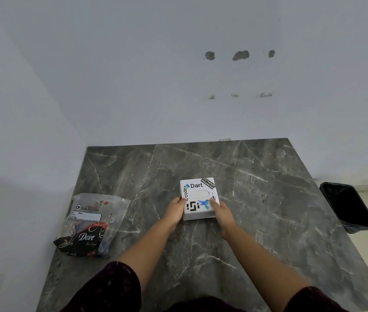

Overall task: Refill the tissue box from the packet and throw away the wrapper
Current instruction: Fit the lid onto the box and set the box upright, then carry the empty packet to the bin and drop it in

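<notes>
1. The tissue box (198,198), white, square and covered in stickers, sits flat near the middle of the grey marble table (268,199), with an oval opening on top.
2. Your left hand (175,210) and right hand (220,210) clasp its near corners, thumbs on top, fingers wrapped down the sides.
3. It looks stiff and light; hold its side walls, not the lid, and expect it to slide on the polished stone.
4. The tissue packet (89,224) lies well to your left: soft, crinkly plastic, so pinch an edge.
5. A black bin (348,207) stands off the table's right edge.
</notes>
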